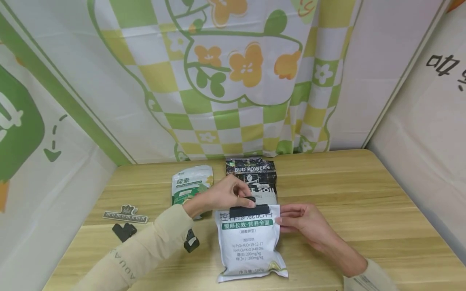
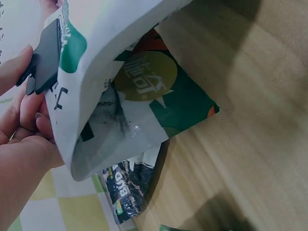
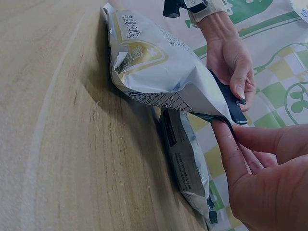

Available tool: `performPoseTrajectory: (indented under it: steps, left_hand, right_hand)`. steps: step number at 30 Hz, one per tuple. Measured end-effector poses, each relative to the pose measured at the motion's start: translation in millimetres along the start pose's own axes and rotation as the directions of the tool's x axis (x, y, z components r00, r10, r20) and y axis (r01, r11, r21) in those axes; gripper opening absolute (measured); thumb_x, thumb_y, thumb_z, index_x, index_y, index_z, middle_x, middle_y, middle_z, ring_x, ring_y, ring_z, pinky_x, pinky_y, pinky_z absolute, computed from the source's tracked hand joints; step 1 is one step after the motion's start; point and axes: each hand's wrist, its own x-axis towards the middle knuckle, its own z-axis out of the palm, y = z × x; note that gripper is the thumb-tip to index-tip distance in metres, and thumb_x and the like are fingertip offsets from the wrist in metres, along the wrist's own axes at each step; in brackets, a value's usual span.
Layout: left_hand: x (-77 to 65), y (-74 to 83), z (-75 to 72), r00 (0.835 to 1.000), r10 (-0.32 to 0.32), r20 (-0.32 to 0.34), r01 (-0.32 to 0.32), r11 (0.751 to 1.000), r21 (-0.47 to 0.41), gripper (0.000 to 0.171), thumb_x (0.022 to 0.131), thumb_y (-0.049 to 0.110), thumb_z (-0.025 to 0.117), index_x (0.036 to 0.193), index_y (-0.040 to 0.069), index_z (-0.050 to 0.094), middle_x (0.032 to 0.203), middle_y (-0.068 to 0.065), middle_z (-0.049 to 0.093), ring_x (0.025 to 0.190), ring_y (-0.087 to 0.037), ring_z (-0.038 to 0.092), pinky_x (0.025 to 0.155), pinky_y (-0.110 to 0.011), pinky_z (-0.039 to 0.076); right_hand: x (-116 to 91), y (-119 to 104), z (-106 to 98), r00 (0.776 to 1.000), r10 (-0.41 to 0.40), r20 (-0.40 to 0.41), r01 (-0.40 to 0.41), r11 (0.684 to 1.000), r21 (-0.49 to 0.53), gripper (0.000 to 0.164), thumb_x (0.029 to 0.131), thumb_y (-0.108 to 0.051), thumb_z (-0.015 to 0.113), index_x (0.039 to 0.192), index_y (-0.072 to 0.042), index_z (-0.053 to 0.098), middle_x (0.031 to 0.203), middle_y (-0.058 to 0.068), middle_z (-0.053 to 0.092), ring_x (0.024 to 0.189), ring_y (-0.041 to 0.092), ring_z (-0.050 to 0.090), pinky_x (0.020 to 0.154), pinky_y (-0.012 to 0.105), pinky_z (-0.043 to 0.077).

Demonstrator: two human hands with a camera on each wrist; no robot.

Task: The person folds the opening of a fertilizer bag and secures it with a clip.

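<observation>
A white fertilizer bag [image 1: 251, 242] with green and black print stands upright on the wooden table. Across its top sits a black clip [image 1: 256, 210]. My left hand [image 1: 226, 193] pinches the handle of that clip between thumb and fingers; the left wrist view shows the clip [image 2: 47, 60] biting the bag's top edge. At the bag's upper right corner, my right hand [image 1: 306, 222] pinches the edge, thumb in front and fingers behind. In the right wrist view the bag [image 3: 159, 57] bulges, and its corner is between those fingertips [image 3: 226, 130].
Behind stand a green-and-white bag [image 1: 191, 182] and a black soil bag [image 1: 251, 167], near a checked curtain [image 1: 225, 121]. On the table's left lie a piano-patterned clip [image 1: 125, 214] and a small black object [image 1: 124, 231].
</observation>
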Motion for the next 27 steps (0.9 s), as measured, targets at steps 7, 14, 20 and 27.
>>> performPoseTrajectory:
  steps: [7, 14, 20, 27]
  left_hand:
    - [-3.8, -6.2, 4.8, 1.0, -0.022, -0.012, 0.021, 0.997, -0.071, 0.017, 0.086, 0.028, 0.088, 0.093, 0.016, 0.079, 0.078, 0.005, 0.065, 0.07, -0.01, 0.053, 0.069, -0.025, 0.048]
    - [-6.3, -9.2, 9.0, 1.0, -0.023, -0.013, 0.021, 0.992, -0.124, 0.016, 0.085, 0.025, 0.088, 0.093, 0.014, 0.079, 0.077, 0.004, 0.066, 0.071, -0.011, 0.056, 0.072, -0.026, 0.051]
    - [-7.0, -8.0, 9.4, 1.0, -0.003, 0.003, 0.003, 0.992, -0.127, 0.012, 0.086, 0.023, 0.088, 0.089, 0.014, 0.08, 0.073, 0.005, 0.064, 0.068, -0.01, 0.055, 0.068, -0.024, 0.048]
    - [-9.4, -7.2, 7.5, 1.0, -0.005, 0.013, 0.006, 0.993, -0.114, 0.011, 0.085, 0.021, 0.088, 0.085, 0.015, 0.079, 0.068, 0.007, 0.058, 0.064, -0.01, 0.047, 0.063, -0.022, 0.041]
  right_hand:
    - [-0.7, -0.9, 1.2, 1.0, -0.002, 0.008, 0.003, 1.0, -0.004, 0.043, 0.093, 0.001, 0.075, 0.131, 0.017, 0.062, 0.116, 0.023, 0.078, 0.095, 0.018, 0.078, 0.085, 0.035, 0.066]
    - [-1.0, 0.9, 2.1, 1.0, -0.003, 0.002, 0.003, 1.0, 0.0, 0.042, 0.092, 0.002, 0.075, 0.129, 0.018, 0.063, 0.113, 0.023, 0.079, 0.094, 0.019, 0.078, 0.084, 0.035, 0.067]
    - [-1.6, 2.1, 3.3, 1.0, 0.0, -0.008, 0.0, 1.0, 0.014, 0.042, 0.091, 0.003, 0.075, 0.128, 0.018, 0.062, 0.112, 0.023, 0.079, 0.092, 0.019, 0.079, 0.083, 0.035, 0.067]
    - [-1.9, 1.8, 5.0, 1.0, -0.023, 0.008, 0.022, 0.999, 0.038, 0.045, 0.091, 0.004, 0.074, 0.131, 0.02, 0.059, 0.112, 0.023, 0.079, 0.09, 0.017, 0.079, 0.081, 0.033, 0.067]
